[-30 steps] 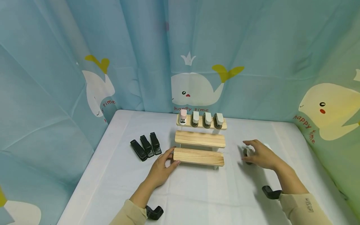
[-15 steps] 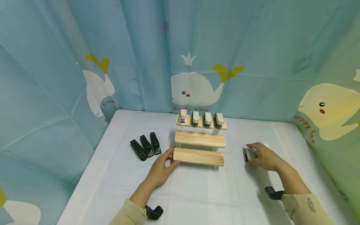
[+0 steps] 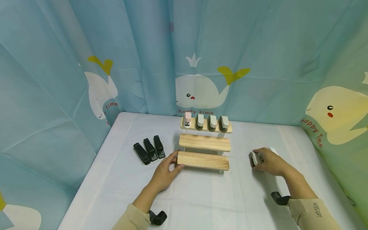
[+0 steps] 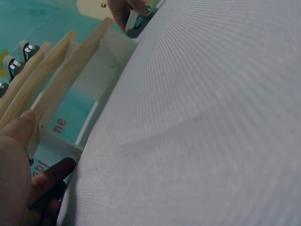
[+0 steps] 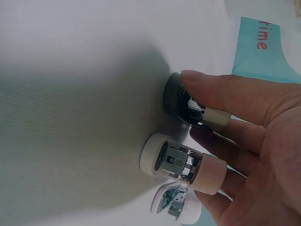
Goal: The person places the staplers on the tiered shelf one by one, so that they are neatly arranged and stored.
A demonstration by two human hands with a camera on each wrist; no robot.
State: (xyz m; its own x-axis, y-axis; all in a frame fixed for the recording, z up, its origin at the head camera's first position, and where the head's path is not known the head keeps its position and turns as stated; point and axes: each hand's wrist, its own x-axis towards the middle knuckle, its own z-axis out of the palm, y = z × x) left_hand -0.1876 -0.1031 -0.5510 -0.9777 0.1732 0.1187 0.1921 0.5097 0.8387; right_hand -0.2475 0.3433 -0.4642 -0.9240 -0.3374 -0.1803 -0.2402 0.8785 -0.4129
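My left hand (image 3: 164, 174) grips the left end of the lowest board of a tiered wooden display stand (image 3: 203, 160). In the left wrist view its thumb (image 4: 21, 127) lies on the board's end and a finger reaches by the white support (image 4: 59, 143). To the right of the stand, my right hand (image 3: 270, 162) holds a small grey stapler (image 3: 254, 159) with a dark base, on or just above the table. Thumb and fingers lie on either side of that stapler in the right wrist view. Beside it stand a pink stapler (image 5: 209, 174) and a white stapler (image 5: 190, 209).
Several small staplers (image 3: 212, 123) stand in a row on the top board, a pink one at the left. Three black staplers (image 3: 149, 149) lie left of the stand. A white cloth (image 3: 230, 198) covers the table; a whale-print curtain (image 3: 155, 64) hangs behind.
My right hand has closed its fingers around the grey stapler and shifted slightly to the right. The left hand stays at the stand's lowest board.
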